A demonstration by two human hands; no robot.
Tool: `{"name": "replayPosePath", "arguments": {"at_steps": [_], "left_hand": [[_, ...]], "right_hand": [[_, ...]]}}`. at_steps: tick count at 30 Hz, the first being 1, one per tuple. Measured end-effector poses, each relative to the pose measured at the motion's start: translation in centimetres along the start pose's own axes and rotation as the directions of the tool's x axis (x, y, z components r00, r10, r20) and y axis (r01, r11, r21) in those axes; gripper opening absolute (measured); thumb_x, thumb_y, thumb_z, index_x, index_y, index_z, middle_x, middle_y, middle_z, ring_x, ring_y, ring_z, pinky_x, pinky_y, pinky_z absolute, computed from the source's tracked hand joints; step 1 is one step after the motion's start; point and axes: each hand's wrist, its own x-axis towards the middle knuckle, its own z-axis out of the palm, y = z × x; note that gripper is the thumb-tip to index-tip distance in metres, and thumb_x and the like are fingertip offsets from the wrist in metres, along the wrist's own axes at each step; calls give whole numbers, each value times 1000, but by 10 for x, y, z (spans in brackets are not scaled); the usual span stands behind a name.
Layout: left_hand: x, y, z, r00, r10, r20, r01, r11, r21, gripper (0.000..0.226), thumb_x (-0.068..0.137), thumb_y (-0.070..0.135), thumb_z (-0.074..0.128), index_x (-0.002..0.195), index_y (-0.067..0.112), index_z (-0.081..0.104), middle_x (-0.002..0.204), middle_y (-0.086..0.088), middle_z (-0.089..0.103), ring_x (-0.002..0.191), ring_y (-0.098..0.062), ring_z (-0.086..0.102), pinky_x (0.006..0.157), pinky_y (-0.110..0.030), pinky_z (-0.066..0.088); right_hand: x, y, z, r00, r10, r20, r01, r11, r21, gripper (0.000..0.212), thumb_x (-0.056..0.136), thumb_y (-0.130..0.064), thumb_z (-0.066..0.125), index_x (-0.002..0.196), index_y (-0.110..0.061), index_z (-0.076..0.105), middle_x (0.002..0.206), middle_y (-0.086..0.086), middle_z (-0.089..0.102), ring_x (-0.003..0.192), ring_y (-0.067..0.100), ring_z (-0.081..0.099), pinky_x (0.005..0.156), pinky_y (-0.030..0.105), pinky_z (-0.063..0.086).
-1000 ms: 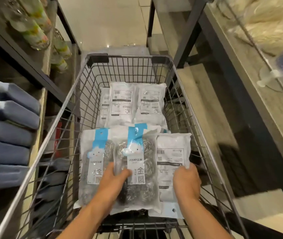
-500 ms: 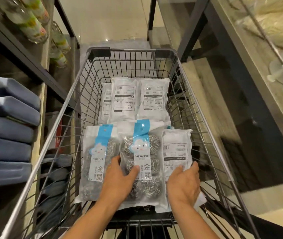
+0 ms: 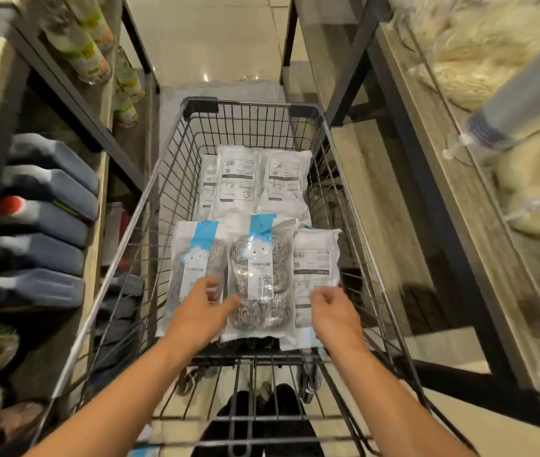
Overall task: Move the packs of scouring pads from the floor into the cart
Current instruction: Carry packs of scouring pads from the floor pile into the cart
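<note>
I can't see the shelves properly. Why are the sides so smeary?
Head view: motion blur smears the edges, worst on the pale noodle bundles and dark blue jugs; the clear packs of steel scouring pads stay sharper; wide lens bends the black wire cart.

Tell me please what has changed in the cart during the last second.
Both hands let go and drew back toward the person: the left hand no longer lies flat on the middle front pack, and the right hand has come off the right front pack. All packs stayed where they lay in the cart.
</note>
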Motion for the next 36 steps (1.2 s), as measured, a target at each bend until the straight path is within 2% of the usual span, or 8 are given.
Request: {"name": "replayPosePath", "arguments": {"at_steps": [3,7,11,16,20,25,32,36], "left_hand": [[-28,1,-22,999,38,0,-38,999,-23,25,98,32,69,122,26,62,117,2,69,101,-15,67,84,-32,52],[-72,0,-46,994,109,7,-107,987,-122,11,100,21,67,107,29,71,108,3,74,101,-17,74,102,-43,56],[-109,-8,-63,979,202,-37,-205,973,-109,10,99,24,68,104,32,73,100,4,75,91,-11,75,101,-45,56],[-153,-19,-72,961,275,-38,-277,958,-69,16,91,43,68,106,43,72,98,2,75,97,-17,72,98,-49,55],[-178,-24,-76,953,294,-67,-299,950,-93,12,95,34,70,102,44,73,97,1,77,97,-17,73,100,-49,55],[-203,-28,-83,953,273,-131,-290,946,-141,20,85,49,68,104,44,73,99,6,79,97,-16,75,99,-53,56],[-248,-48,-78,921,174,-348,-250,950,-186,15,97,27,69,96,40,75,96,10,78,92,-11,74,89,-38,57],[-290,-65,-63,885,94,-456,-224,944,-240,13,98,26,67,99,37,74,95,5,78,94,-18,73,88,-46,57]], "right_hand": [[-34,-1,-19,990,-128,68,125,991,41,22,108,-36,51,109,-25,70,93,-12,67,84,10,65,64,25,47],[-83,7,-34,970,-205,131,182,969,167,20,103,-40,58,92,-33,72,97,-10,77,92,12,74,87,37,56],[-127,10,-50,947,-283,152,240,939,248,20,103,-42,59,88,-42,72,98,-15,77,87,6,75,86,39,57],[-171,14,-71,935,-315,163,258,919,299,17,104,-28,62,94,-29,76,102,-5,80,93,21,77,87,40,59],[-192,17,-96,940,-309,144,246,907,341,13,102,-11,64,102,-16,76,99,0,81,91,23,77,76,26,60],[-198,22,-118,939,-321,126,265,906,331,16,103,-10,63,99,-17,77,97,4,81,87,23,78,83,39,59],[-204,16,-134,863,-429,268,356,891,281,16,104,-15,60,106,-19,76,99,-4,81,92,20,77,86,34,61],[-202,13,-128,792,-482,375,406,874,266,16,104,-12,61,104,-19,75,100,-1,81,88,20,77,85,39,59]]}}
